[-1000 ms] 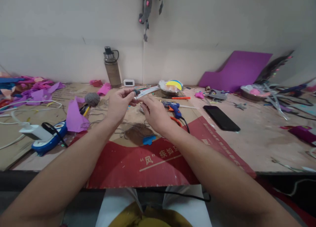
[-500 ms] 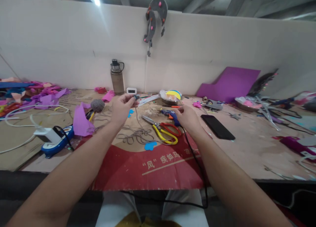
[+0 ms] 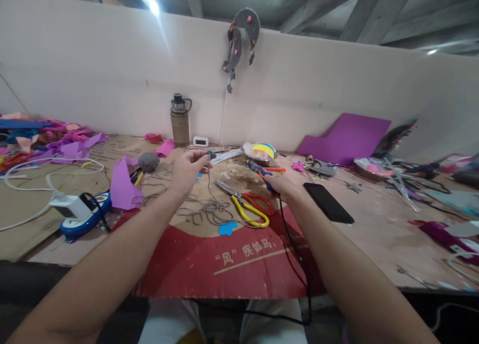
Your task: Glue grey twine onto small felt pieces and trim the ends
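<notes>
Lifted since the earlier head frame, the blue glue gun (image 3: 267, 176) is now gripped in the right hand (image 3: 280, 185); the left hand (image 3: 191, 169) pinches a small dark piece (image 3: 211, 155) above the tabletop (image 3: 377, 234), grey cord (image 3: 209, 181) hanging beneath it.

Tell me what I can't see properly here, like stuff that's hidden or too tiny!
All in the head view:
Small dark piece: its shape is partly covered by the fingers of the left hand and too small to tell.
Blue glue gun: its handle is hidden by the right hand.
White clock: its display is too small to read.
Colorful scrap pile: cut off by the picture's left edge.
</notes>
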Demonstrator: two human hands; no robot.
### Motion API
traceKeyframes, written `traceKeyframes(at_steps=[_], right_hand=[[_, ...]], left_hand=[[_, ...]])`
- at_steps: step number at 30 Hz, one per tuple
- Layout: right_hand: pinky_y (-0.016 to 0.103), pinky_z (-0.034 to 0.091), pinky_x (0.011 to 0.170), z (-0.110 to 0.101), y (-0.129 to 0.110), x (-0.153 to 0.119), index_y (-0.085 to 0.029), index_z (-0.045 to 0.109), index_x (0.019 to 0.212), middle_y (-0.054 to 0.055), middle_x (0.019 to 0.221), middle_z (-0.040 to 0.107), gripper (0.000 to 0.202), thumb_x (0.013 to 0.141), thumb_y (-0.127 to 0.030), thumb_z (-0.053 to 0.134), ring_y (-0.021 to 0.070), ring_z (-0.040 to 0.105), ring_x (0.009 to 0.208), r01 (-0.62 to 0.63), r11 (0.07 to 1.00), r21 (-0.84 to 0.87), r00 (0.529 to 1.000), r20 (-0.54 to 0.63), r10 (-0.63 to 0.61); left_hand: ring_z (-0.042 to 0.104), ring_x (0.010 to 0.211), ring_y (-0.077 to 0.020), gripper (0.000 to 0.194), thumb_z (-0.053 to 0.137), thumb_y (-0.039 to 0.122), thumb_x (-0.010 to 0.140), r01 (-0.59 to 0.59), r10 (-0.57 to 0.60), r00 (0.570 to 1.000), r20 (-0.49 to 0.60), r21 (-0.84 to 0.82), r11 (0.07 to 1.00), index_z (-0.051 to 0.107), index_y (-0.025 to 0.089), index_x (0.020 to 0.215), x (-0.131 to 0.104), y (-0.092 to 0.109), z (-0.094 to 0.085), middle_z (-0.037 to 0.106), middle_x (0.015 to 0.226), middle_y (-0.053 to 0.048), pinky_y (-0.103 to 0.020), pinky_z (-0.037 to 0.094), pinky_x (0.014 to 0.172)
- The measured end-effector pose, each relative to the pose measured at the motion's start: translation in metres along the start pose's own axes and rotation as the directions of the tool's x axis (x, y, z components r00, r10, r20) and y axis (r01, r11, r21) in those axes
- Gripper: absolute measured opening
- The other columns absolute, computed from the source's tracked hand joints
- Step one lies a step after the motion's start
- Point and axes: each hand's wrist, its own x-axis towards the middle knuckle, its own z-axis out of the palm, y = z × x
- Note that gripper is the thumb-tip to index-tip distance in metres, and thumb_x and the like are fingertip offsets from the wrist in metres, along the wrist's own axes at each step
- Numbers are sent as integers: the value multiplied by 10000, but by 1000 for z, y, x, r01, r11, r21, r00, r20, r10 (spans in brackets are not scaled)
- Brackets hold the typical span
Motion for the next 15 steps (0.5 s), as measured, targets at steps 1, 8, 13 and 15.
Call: traceKeyframes(at_steps=[1, 8, 13, 15], right_hand=[[246, 493, 489, 0, -3, -2, -199, 509, 767, -10, 594, 546, 91, 781, -285, 480, 128, 553, 520, -9, 997, 70, 1000, -6, 9], [252, 493, 531, 9, -49, -50, -200, 496, 973, -5, 758, 610, 186, 792, -245, 484, 113, 550, 552, 331, 809, 486, 935, -50, -352], [279, 472, 551, 15, -60, -75, -189, 553, 975, 8, 743, 595, 183, 870, -310, 465, 121, 521, 542, 544, 792, 277, 829, -33, -558], [308, 489, 617, 16, -58, -77, -194, 557, 969, 36, 789, 616, 184, 883, -329, 466, 151, 564, 622, 615, 778, 130, 787, -28, -617]], left_hand=[[631, 579, -112, 252, 742, 312, 677, 12, -12, 1000, -5, 1, 1000, 654, 128, 826, 0, 0, 0, 684, 730, -36, -221, 502, 513], [632, 621, -121, 291, 772, 323, 629, 61, -62, 997, -53, -9, 998, 664, 125, 813, 1, -4, 0, 691, 768, -49, -235, 496, 542], [626, 612, -127, 305, 778, 362, 626, 52, -51, 998, -25, 36, 998, 675, 127, 792, 2, -10, -1, 679, 712, -41, -247, 506, 560], [623, 616, -122, 294, 771, 360, 640, 48, -47, 999, -22, 58, 997, 679, 128, 796, 1, -10, 0, 678, 718, -39, -239, 505, 557]])
